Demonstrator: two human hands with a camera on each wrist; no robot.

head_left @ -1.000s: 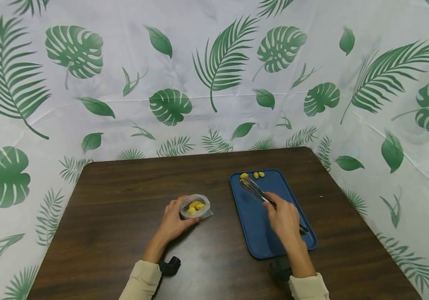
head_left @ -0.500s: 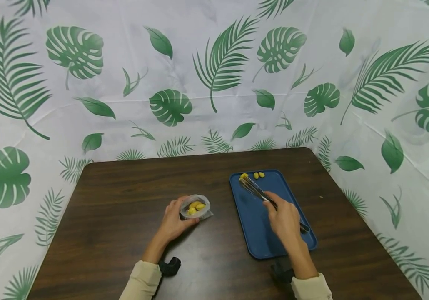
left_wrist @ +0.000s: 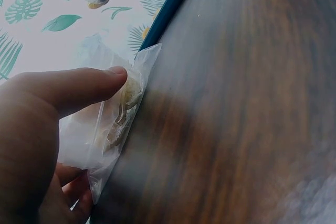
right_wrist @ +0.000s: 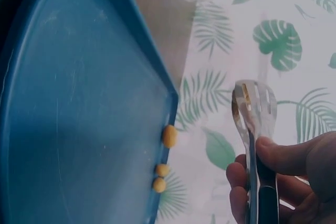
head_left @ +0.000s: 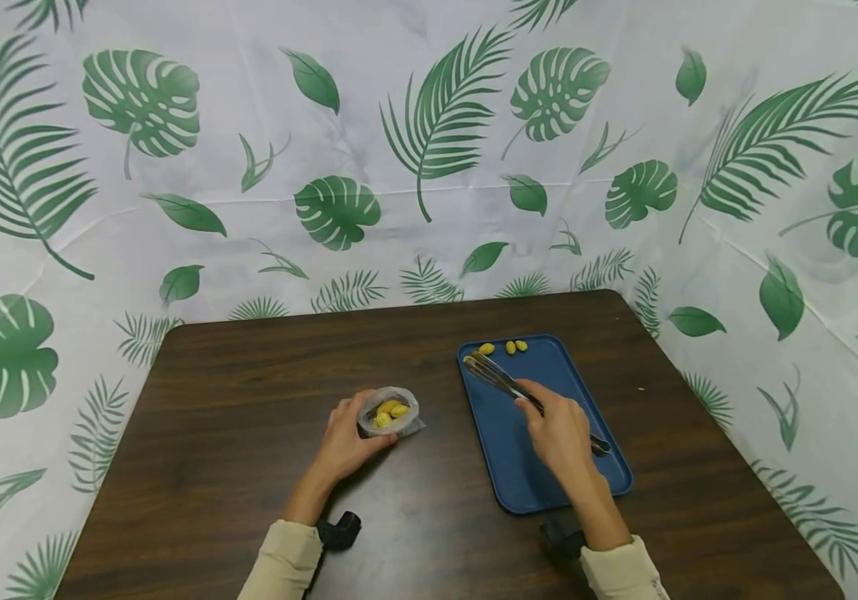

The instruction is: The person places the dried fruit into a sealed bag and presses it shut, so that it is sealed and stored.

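Observation:
My left hand (head_left: 346, 433) holds a clear plastic bag (left_wrist: 79, 145) upright on the table, thumb and fingers round its side. Through its round opening show several small yellow oval pieces (head_left: 391, 410). My right hand (head_left: 560, 429) grips metal tongs (right_wrist: 257, 103) with slotted heads and black on the handles. The tongs are squeezed together, and a yellow piece (right_wrist: 245, 95) shows between their tips. In the head view the tips overlap the far left edge of a blue tray (head_left: 526, 467). Along the tray's far edge lie three more yellow pieces (right_wrist: 169, 136).
The dark wood-grain table (head_left: 249, 367) carries the tray on its right side, with the bag left of the tray. A leaf-printed white cloth (head_left: 234, 100) hangs behind and to the right of the table. Black straps (head_left: 339, 532) circle the wrists.
My right hand has shifted slightly left with the tongs. Their tips have come away from the leftmost piece on the tray, carrying a yellow piece. My left hand keeps its hold on the bag.

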